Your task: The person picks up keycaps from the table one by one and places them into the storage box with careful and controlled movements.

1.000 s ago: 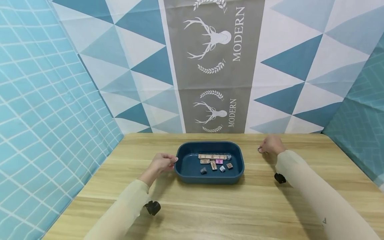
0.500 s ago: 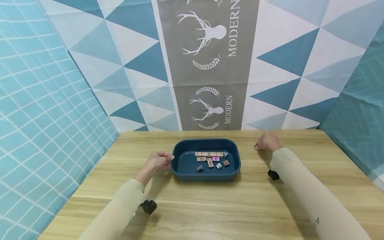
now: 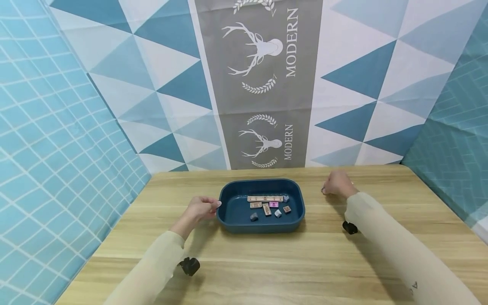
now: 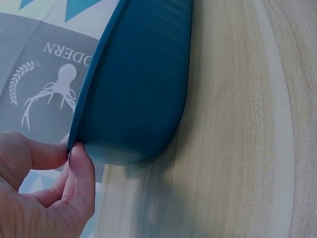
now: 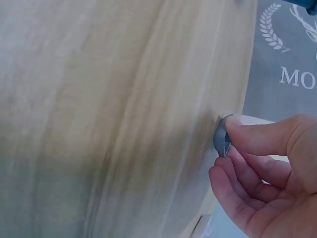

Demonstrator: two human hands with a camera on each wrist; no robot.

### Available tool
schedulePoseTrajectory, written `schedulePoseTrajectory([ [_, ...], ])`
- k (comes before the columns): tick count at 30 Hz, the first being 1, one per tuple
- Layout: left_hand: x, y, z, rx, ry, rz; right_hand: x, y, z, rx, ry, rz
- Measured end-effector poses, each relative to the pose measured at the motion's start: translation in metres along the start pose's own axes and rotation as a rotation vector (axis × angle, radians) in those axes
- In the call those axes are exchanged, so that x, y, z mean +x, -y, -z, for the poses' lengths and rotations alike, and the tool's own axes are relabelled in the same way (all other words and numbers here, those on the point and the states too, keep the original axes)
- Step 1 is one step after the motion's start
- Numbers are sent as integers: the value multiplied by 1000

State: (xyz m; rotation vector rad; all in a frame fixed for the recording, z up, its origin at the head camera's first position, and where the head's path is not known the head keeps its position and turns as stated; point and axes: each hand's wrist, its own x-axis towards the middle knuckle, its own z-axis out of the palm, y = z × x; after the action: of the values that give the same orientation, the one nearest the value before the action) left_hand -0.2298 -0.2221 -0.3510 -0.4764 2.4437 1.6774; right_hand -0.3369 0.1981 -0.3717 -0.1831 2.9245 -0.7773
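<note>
My left hand (image 3: 203, 207) pinches the left rim of a dark blue tray (image 3: 263, 229) between thumb and fingers. That grip shows closely in the left wrist view, with the tray's outer wall (image 4: 143, 79) beside it. To the right of the tray, near the table's back edge, my right hand (image 3: 337, 184) holds a small piece just over the tabletop. In the right wrist view this is a small grey curved piece (image 5: 222, 137), pinched between thumb and fingers; its exact kind is unclear.
Inside the tray lie a long wooden strip (image 3: 264, 198), a pink block (image 3: 273, 204), several small printed wooden blocks (image 3: 266, 209) and grey stone-like pieces (image 3: 253, 217). A brown edge of something (image 5: 200, 226) shows low in the right wrist view. Patterned cloth hangs behind the table.
The head view has shifted slightly. Both hands keep nearly the same places relative to the tray, the left on its rim and the right holding the small piece.
</note>
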Motion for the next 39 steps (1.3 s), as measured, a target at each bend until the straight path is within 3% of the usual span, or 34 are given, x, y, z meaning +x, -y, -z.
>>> schedulePoseTrajectory([
  [8, 0, 2, -3, -20, -1, -2, -3, 0, 3, 28, 39, 36],
  [16, 0, 1, -3, -19, -1, 7, -6, 3, 6, 49, 90, 9],
  [28, -1, 0, -1, -30, 3, -6, -3, 2, 9, 129, 145, 33],
  [39, -1, 1, 0, -35, -1, 1, -2, 0, 9, 228, 161, 5],
])
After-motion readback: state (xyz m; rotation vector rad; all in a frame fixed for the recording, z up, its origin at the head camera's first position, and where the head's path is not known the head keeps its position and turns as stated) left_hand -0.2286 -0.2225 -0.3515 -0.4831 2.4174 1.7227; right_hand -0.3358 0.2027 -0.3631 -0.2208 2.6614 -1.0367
